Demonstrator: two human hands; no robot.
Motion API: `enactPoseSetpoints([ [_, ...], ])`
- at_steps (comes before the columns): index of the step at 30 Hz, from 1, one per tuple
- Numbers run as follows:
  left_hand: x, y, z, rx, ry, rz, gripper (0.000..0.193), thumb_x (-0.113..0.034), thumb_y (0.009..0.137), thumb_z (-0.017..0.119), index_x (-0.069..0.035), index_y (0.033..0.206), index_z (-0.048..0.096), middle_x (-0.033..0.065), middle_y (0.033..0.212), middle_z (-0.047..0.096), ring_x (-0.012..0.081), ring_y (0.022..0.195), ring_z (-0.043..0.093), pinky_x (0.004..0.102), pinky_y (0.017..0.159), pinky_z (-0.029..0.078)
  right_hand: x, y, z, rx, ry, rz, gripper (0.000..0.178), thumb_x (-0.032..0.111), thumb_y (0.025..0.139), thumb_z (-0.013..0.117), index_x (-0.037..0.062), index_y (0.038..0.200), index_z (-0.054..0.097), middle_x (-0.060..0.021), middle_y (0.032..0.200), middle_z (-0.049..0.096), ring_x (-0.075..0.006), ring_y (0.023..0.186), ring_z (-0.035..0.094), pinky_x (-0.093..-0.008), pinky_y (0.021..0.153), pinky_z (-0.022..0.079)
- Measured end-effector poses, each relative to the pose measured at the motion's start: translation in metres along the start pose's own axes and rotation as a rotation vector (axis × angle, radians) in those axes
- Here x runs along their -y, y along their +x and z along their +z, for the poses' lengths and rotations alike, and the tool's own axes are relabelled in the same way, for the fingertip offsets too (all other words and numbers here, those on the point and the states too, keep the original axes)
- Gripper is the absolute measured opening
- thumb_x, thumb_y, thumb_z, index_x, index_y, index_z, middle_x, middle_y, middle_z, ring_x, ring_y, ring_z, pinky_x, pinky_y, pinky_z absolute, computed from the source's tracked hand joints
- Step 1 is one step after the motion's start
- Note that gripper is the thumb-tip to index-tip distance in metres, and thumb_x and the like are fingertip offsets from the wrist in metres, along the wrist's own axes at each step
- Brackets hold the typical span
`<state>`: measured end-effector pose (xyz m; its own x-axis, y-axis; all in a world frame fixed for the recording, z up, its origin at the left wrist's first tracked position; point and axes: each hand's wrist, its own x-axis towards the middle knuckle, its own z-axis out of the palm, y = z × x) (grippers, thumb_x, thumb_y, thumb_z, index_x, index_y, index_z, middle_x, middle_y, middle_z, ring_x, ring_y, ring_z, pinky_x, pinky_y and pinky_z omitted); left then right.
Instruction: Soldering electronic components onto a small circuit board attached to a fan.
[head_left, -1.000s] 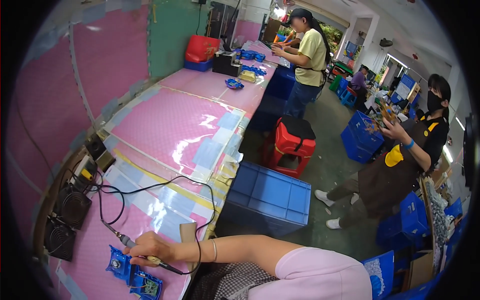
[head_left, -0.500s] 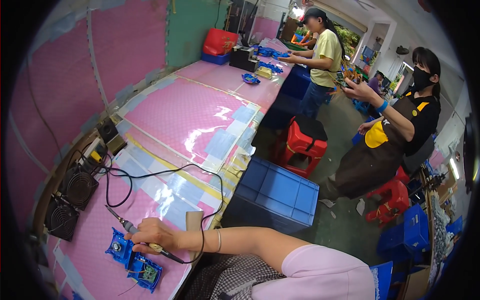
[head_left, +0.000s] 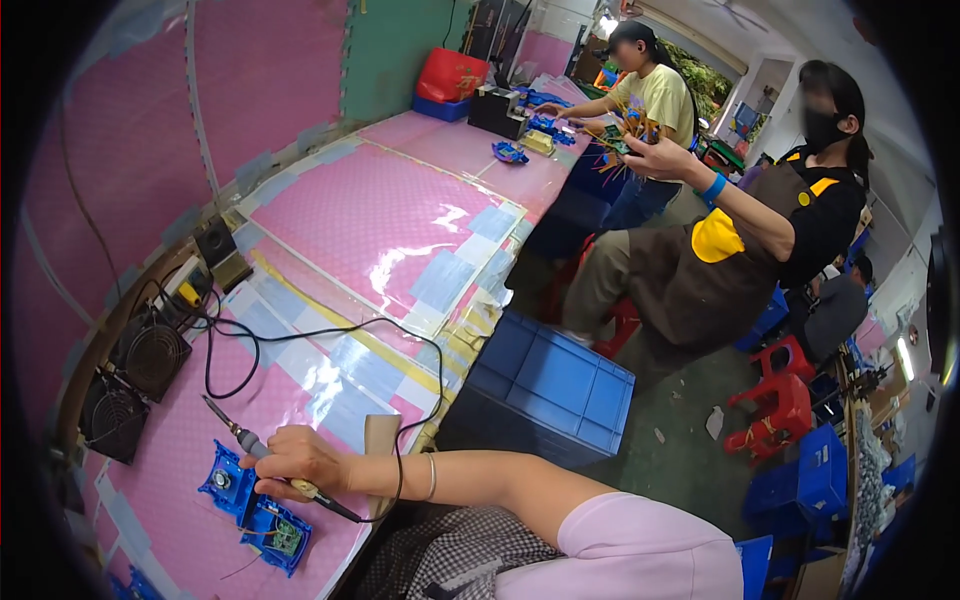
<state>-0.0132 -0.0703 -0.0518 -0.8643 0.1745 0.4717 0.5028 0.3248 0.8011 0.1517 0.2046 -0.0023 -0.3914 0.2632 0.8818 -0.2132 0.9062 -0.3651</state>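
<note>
My right hand (head_left: 297, 462) is closed round the grey and yellow handle of a soldering iron (head_left: 250, 442). The bare metal tip angles up and away to the left, clear of any work. Just under the hand lies an opened blue plastic housing (head_left: 216, 493) on the pink bench top. A round silver part (head_left: 221, 479) sits at its far end, and a green circuit board (head_left: 287, 538) with thin wires at the near end. Whether my fingers touch the housing I cannot tell. My left hand is out of the picture.
Black fans (head_left: 150, 357) line the bench's left edge. The iron's black cable (head_left: 345, 328) loops across the bench. A blue crate (head_left: 560, 375) stands beside it. At right, a co-worker in a brown apron (head_left: 700, 285) holds wired boards (head_left: 635, 130); another person (head_left: 665, 105) works farther back.
My right hand keeps its grip on the iron, its position barely different. The aproned co-worker has moved left, lower by the red stool. The farther person now leans in toward the bench.
</note>
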Motion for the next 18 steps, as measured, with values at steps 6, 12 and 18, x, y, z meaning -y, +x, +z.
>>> enactPoseSetpoints([
  [6,-0.009,0.003,0.009,-0.028,-0.026,0.214,0.019,-0.014,0.09,0.058,0.002,0.1,0.063,0.009,0.081,0.057,0.0184,0.069,0.051,0.0271,0.061,0.041,0.0,0.003,0.002,-0.032,0.007,0.011,0.017,0.018,0.08,0.068,0.0088,0.071,0.057,-0.0066,0.082,0.068,-0.0214,0.054,0.051,-0.0351,0.051,0.039],
  [12,0.016,0.008,-0.005,0.028,-0.715,-0.394,0.021,-0.013,0.098,0.045,-0.002,0.109,0.06,0.0033,0.093,0.055,0.0055,0.064,0.044,0.0163,0.058,0.034,-0.004,0.003,0.009,0.015,0.116,0.012,0.019,0.02,0.081,0.069,0.0087,0.071,0.058,-0.0105,0.095,0.07,-0.0226,0.055,0.053,-0.0357,0.051,0.039],
  [18,-0.036,-0.006,0.02,-0.041,-0.271,-0.27,0.021,-0.018,0.096,0.049,-0.001,0.101,0.061,-0.0036,0.065,0.046,0.0042,0.053,0.036,0.0209,0.047,0.029,-0.008,0.001,-0.003,0.155,0.117,0.12,0.013,0.004,0.069,0.073,0.0105,0.074,0.064,0.0,0.074,0.065,-0.0147,0.059,0.057,-0.0275,0.059,0.048],
])
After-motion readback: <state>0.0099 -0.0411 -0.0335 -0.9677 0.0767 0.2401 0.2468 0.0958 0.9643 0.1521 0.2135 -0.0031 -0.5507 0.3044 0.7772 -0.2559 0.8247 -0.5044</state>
